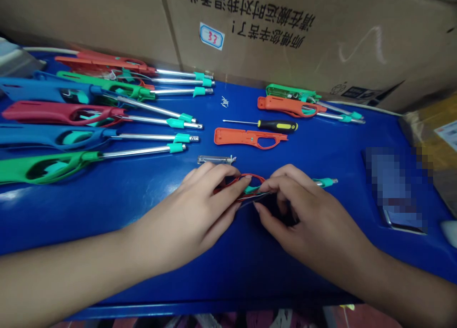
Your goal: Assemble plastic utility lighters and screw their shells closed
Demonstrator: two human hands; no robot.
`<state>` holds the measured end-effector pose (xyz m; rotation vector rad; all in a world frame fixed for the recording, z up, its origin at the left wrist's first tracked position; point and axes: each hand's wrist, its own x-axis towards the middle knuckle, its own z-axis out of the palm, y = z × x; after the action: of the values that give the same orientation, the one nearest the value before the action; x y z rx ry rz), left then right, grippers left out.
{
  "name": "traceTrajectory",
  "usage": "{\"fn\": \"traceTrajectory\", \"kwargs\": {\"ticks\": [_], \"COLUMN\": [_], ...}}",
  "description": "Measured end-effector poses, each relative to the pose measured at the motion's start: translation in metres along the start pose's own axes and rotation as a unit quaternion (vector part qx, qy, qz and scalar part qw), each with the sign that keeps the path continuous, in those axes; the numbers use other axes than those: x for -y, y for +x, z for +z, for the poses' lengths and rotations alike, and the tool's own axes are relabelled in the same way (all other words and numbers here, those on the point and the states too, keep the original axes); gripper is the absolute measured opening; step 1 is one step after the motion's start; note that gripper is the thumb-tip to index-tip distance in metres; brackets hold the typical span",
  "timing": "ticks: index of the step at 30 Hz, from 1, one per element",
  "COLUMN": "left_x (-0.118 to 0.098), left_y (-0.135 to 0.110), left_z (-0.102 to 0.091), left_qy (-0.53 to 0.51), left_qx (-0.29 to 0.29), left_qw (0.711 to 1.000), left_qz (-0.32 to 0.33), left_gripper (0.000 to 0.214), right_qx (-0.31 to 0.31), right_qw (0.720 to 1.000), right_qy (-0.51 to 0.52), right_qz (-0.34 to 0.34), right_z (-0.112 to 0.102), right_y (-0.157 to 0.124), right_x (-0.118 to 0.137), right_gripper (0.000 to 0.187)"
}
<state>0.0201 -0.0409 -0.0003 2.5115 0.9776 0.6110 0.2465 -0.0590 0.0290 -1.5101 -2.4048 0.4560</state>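
Note:
My left hand (210, 197) is closed on an orange-red long-necked lighter (257, 178), pressing its handle against the blue table. My right hand (303, 199) curls over the lighter's front end, fingertips closed at its teal trigger (251, 189) and a thin pale wire. The right hand hides most of the metal neck; its teal-collared tip (325, 182) shows beyond. Just behind my left fingers lies a clear fuel tank (215, 160). An orange handle half (233, 136) lies farther back, its inner side up, with a black-and-yellow screwdriver (278, 125) behind it.
Several long-necked lighters (64, 113) lie in a row at left, necks pointing right. A green lighter (291, 91) and an orange lighter (285, 104) lie at back right. A cardboard box (143, 28) walls the back. A blurred phone-like object (405, 222) lies at right.

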Motion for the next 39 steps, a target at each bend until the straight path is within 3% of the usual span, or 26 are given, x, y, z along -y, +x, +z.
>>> {"fn": "traceTrajectory", "kwargs": {"ticks": [7, 13, 17, 22, 31, 39], "left_x": [0.0006, 0.0001, -0.0003, 0.0005, 0.0002, 0.0007], "left_y": [-0.0016, -0.0006, -0.0009, -0.0004, -0.0018, -0.0024], "left_z": [0.0006, 0.0001, -0.0002, 0.0015, -0.0002, 0.0015], "left_qy": [0.004, 0.004, 0.000, -0.002, 0.000, 0.002], "left_qx": [0.000, 0.004, -0.001, -0.002, -0.003, -0.004], "left_qw": [1.000, 1.000, 1.000, 1.000, 1.000, 1.000], "left_qz": [0.001, -0.003, -0.001, -0.001, -0.006, -0.006], "left_gripper": [0.041, 0.042, 0.042, 0.042, 0.041, 0.040], "right_qx": [0.011, -0.041, -0.033, 0.008, 0.017, -0.006], "right_qw": [0.999, 0.998, 0.998, 1.000, 0.997, 0.999], "right_qy": [0.049, -0.001, -0.019, 0.007, 0.071, 0.004], "right_qz": [-0.003, -0.037, -0.052, -0.029, 0.025, -0.053], "right_z": [-0.0003, -0.0059, -0.0074, -0.0043, -0.0006, -0.0009], "right_y": [0.0018, -0.0001, -0.0026, -0.0015, 0.0019, -0.0021], "right_x": [0.0003, 0.0005, 0.0022, 0.0033, 0.0024, 0.0020], "right_gripper": [0.003, 0.011, 0.014, 0.012, 0.014, 0.016]}}
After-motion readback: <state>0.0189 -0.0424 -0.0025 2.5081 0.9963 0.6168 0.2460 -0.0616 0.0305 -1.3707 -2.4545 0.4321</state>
